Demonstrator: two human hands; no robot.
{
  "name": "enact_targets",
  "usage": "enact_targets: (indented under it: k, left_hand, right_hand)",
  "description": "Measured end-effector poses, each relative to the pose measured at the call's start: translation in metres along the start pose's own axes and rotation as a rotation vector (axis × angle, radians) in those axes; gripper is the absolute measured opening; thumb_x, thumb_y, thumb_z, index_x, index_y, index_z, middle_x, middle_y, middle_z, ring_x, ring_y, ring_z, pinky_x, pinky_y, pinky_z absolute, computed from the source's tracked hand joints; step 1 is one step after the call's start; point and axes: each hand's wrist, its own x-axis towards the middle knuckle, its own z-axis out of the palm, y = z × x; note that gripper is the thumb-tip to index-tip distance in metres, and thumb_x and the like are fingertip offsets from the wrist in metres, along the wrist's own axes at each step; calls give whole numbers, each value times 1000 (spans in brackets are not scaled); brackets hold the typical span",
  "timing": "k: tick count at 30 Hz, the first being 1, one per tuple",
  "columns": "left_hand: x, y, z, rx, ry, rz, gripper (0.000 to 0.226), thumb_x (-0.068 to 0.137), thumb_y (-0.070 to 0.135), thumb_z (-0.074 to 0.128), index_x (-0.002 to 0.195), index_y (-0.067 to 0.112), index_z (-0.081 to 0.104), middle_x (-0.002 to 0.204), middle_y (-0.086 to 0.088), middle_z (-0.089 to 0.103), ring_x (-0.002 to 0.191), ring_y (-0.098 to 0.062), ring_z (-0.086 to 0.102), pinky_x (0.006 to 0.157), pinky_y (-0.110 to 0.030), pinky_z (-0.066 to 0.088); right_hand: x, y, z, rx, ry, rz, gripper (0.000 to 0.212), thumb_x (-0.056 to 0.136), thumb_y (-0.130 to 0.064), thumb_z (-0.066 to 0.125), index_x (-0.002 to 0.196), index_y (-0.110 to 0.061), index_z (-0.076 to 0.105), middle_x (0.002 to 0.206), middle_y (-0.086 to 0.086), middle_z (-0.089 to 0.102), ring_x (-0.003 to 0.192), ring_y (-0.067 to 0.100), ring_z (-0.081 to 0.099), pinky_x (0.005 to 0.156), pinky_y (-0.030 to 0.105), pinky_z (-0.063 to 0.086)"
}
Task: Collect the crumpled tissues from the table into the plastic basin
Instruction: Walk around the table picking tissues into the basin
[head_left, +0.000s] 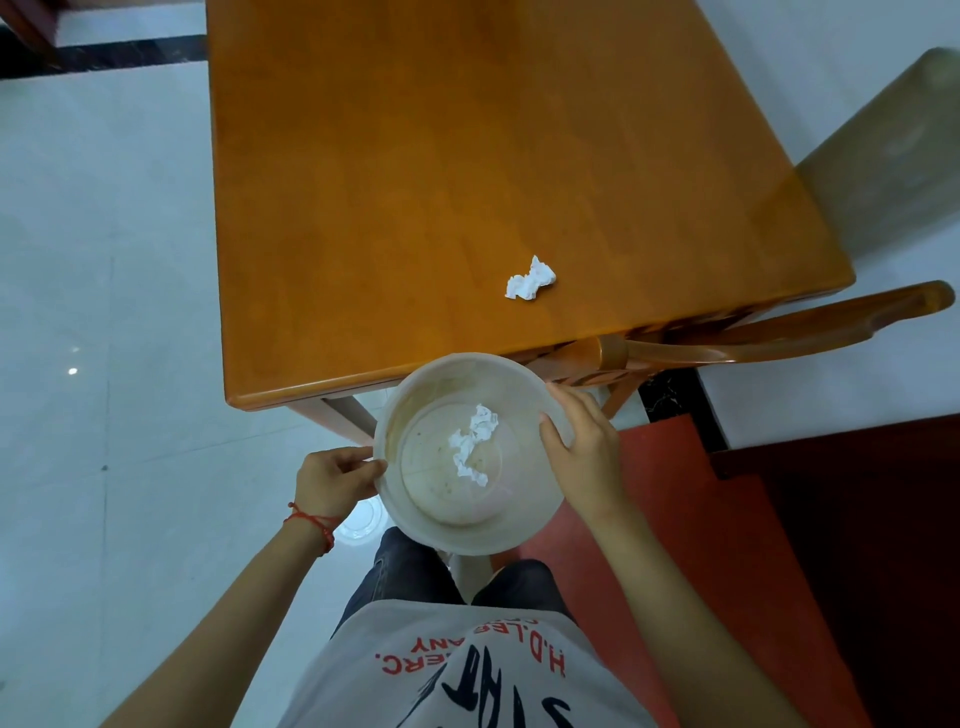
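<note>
Left hand (335, 475) fingers curled on rim, 9 o'clock, of translucent round plastic basin (519, 525) holding one crumpled white tissue (474, 444). Right hand (584, 447) clamps rim, 3 o'clock. Second crumpled white tissue (530, 279) on orange wooden desk (467, 156), 12 o'clock of basin: featherlight, soft, pinch anywhere.

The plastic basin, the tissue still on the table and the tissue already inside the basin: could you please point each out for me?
plastic basin (415, 525), head view, bare inner wall near the rim.
tissue on the table (531, 279), head view, middle of the crumpled wad.
tissue in the basin (472, 444), head view, middle of the wad.
</note>
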Motion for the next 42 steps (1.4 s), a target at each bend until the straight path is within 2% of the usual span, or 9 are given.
enact_targets:
  k: [3,7,10,13,18,22,26,38,42]
  left_hand:
    - [-2,-6,-7,-13,10,-11,23,79,6,65,100,-1,68,88,-12,68,56,-7,67,78,-32,54]
    - [-5,-10,-18,-40,27,-41,23,78,5,65,101,-2,67,82,-6,68,53,1,66,79,-35,54]
    - [-6,-13,-25,-52,41,-53,23,78,3,64,100,-2,67,64,6,70,54,1,66,81,-37,54]
    - [-5,-15,-29,-33,20,-45,23,79,4,65,101,0,68,51,25,66,56,2,66,74,-28,54]
    - [-1,-18,-32,-11,11,-23,22,78,4,66,99,-1,68,51,26,66,56,1,66,58,-9,53]
    - [1,-19,-32,-8,8,-24,21,78,5,66,98,1,69,53,27,66,58,0,67,61,-12,55]
    - [2,-20,-32,-7,4,-29,21,78,5,65,98,3,69,54,27,66,60,-1,68,75,-31,56]
    - [8,-23,-32,14,5,-28,23,78,4,65,101,2,68,52,27,66,58,1,67,77,-32,54]
    - [9,-22,-33,25,4,-26,24,78,5,65,101,2,68,52,29,65,59,2,67,78,-33,53]
  right_hand:
    - [26,-14,12,105,-5,40,37,88,-14,54,125,-9,52,126,8,57,114,12,51,97,31,44]
    - [61,-20,33,156,0,63,39,88,-16,56,126,-8,52,127,12,56,113,24,55,94,42,49]
    - [87,-23,46,135,22,86,40,88,-17,56,127,-7,50,131,12,53,121,24,50,102,34,42]
    - [113,-21,57,79,92,157,42,88,-17,57,128,-7,48,136,12,49,127,25,43,101,27,33]
    - [151,-5,69,-20,139,231,51,86,-20,59,133,-11,42,145,10,39,135,26,32,111,41,32]
    - [169,6,73,-102,70,218,54,87,-21,58,136,-14,37,149,11,33,137,27,27,112,41,29]
    - [176,13,75,-149,8,153,44,87,-16,56,130,-11,47,139,11,46,127,29,39,106,40,35]
    - [139,-9,65,22,-14,11,27,84,-7,59,112,-6,62,113,16,61,97,28,58,82,35,49]
    - [88,-23,57,124,-28,-92,26,81,-5,64,106,-5,64,106,13,64,89,21,60,73,12,46]
